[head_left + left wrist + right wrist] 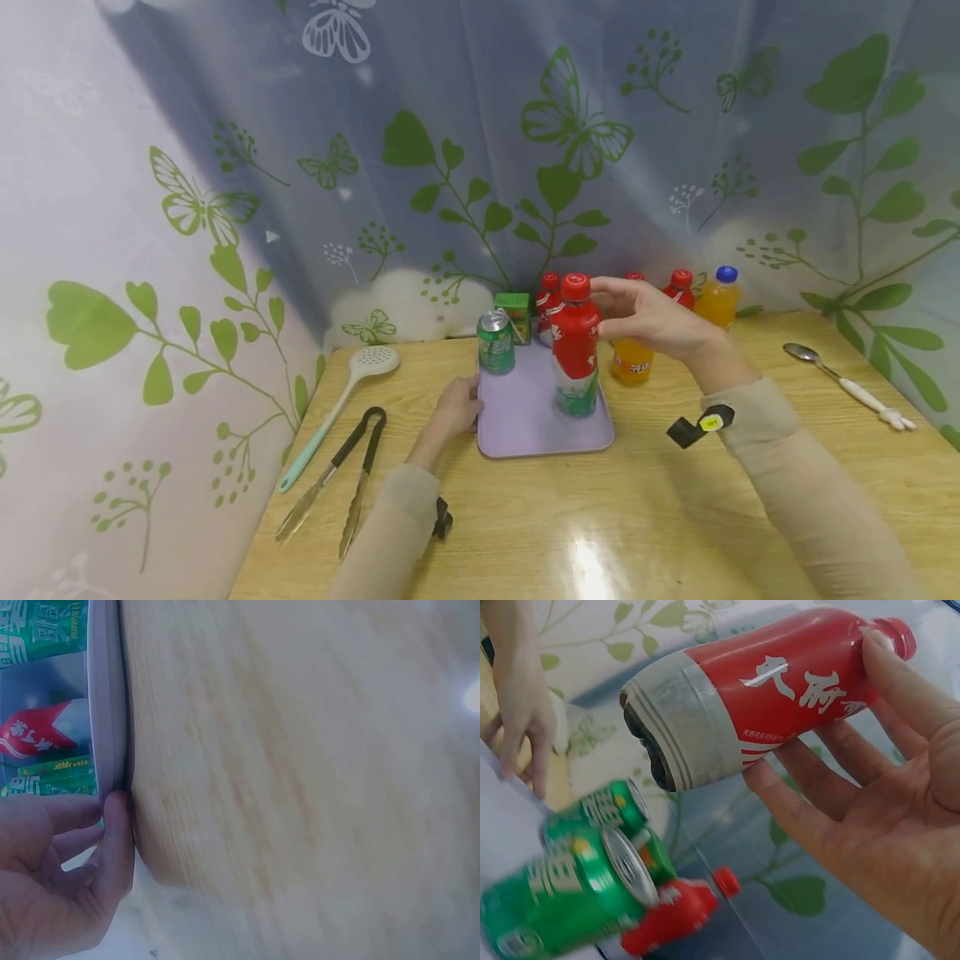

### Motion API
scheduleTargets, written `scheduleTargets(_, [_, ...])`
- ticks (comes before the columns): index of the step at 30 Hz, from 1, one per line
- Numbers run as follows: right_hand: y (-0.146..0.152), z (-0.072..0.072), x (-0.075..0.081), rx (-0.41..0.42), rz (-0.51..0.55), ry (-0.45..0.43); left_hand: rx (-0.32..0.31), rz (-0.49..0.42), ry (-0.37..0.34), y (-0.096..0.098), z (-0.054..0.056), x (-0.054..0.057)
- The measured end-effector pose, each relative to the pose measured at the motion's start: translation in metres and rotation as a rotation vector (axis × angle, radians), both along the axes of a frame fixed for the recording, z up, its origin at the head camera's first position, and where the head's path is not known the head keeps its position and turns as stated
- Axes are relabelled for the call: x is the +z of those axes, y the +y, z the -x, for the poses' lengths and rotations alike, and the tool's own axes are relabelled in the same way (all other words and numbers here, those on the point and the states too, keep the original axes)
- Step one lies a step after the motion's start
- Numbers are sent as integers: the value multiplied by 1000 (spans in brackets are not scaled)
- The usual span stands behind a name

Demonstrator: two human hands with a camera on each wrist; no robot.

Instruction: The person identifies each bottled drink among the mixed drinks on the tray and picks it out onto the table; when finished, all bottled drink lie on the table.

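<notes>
My left hand (456, 407) (67, 877) pinches the left rim of a lilac tray (517, 435) between thumb and fingers. Above the tray, my right hand (651, 319) (900, 802) grips a red-labelled drink bottle (575, 337) (795, 682) with a red cap. That bottle is upright in the head view, its lower part in front of a green can (577, 400) (562, 892). Another green can (496, 346) stands at the tray's back left. Behind it are a small green carton (516, 310) and a second red bottle (548, 302), partly hidden.
Right of the tray stand an orange drink bottle (632, 362), another red bottle (680, 287) and a blue-capped orange bottle (718, 300). A slotted turner (371, 360) and tongs (367, 467) lie left; a spoon (847, 385) lies right. A patterned curtain (450, 167) hangs behind.
</notes>
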State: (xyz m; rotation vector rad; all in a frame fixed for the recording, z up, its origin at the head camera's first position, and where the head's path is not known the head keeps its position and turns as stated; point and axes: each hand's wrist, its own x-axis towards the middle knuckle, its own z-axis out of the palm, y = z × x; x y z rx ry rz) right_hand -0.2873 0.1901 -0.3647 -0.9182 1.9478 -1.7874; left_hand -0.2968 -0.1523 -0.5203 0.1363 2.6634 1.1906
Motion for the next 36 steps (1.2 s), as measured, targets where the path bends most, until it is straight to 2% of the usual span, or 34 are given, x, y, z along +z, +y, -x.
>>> scheduleTargets(5, [28,-3,0,-10,67,38,13,-3,-18,0,0,1])
scheduleTargets(11, [63,-4,-7,-34,152,38,18,1,-14,1,0,1])
scheduleTargets(25, [131,2,-41,-167,116,39,45,-11,-31,2,-1,3])
scheduleTargets(30, [146,8,-54,-195,135,6,44,-31,-44,2,0,0])
scheduleTargets(36, [158,17,-69,-179,240,-93,27,5,-28,1,1,-3])
